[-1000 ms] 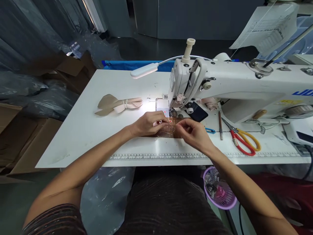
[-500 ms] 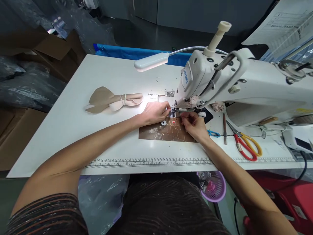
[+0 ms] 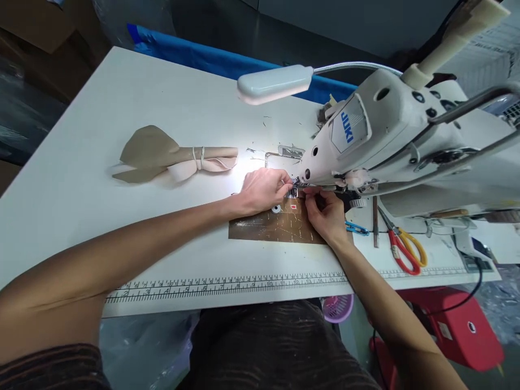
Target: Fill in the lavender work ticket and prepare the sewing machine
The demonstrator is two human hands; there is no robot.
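Both of my hands are at the needle area of a white sewing machine (image 3: pixel 390 124). My left hand (image 3: pixel 266 189) is closed in a pinch just left of the presser foot (image 3: pixel 296 189); what its fingertips hold is too small to tell. Right of the foot, my right hand (image 3: pixel 326 214) has its fingers curled and pressed together, their contents hidden. Beneath both hands lies a brown sheet (image 3: pixel 268 227) with a round white disc (image 3: pixel 276 208) and a small red-and-white mark. A tied bundle of beige pieces (image 3: pixel 152 154) rests on the table to the left.
A white lamp (image 3: pixel 274 84) hangs above the table (image 3: pixel 162 95). Right of my right hand lie a blue tool (image 3: pixel 356 228), a thin rod (image 3: pixel 376 222) and red-and-yellow scissors (image 3: pixel 402 249). A ruler strip (image 3: pixel 227 285) runs along the front edge, above a purple basket (image 3: pixel 338 307).
The head view has shifted closer and tilted, so the machine looks larger. My hands stay beside the presser foot, with their fingers in nearly the same pose.
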